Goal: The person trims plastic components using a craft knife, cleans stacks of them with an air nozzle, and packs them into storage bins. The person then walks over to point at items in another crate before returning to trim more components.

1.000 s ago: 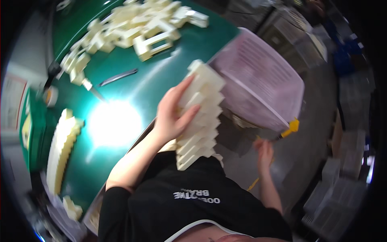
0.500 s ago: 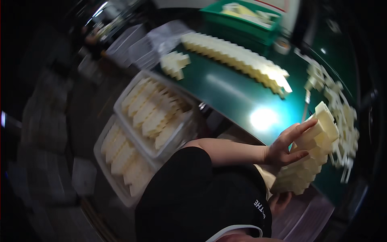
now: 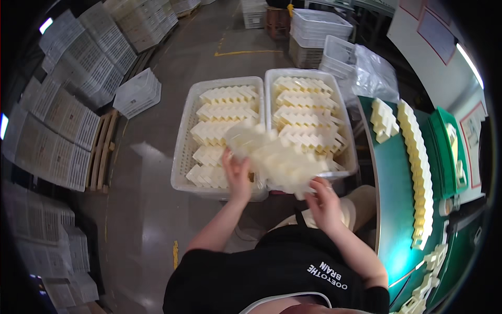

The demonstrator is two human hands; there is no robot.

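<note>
Between my two hands hangs a long, zigzag-edged row of cream blocks (image 3: 274,157), blurred by motion and tilted down to the right. My left hand (image 3: 238,175) grips its left end, and my right hand (image 3: 324,201) has fingers closed round the lower right end. The row is over the inner edges of two white plastic crates. In the left crate (image 3: 180,136) lie several similar rows of cream blocks (image 3: 225,112). More such rows fill the right crate (image 3: 349,123), partly hidden behind the held row.
At the right, a green-topped table (image 3: 389,199) carries a long cream row (image 3: 415,167), a short cluster (image 3: 384,120) and a green bin (image 3: 442,157). Loose cream pieces (image 3: 426,282) lie at its near end. Stacked crates (image 3: 49,125) on pallets line the left side.
My body has turned left from the table toward the crates. The row of cream blocks, held at the table's near edge before, has come over the crates with both hands.
</note>
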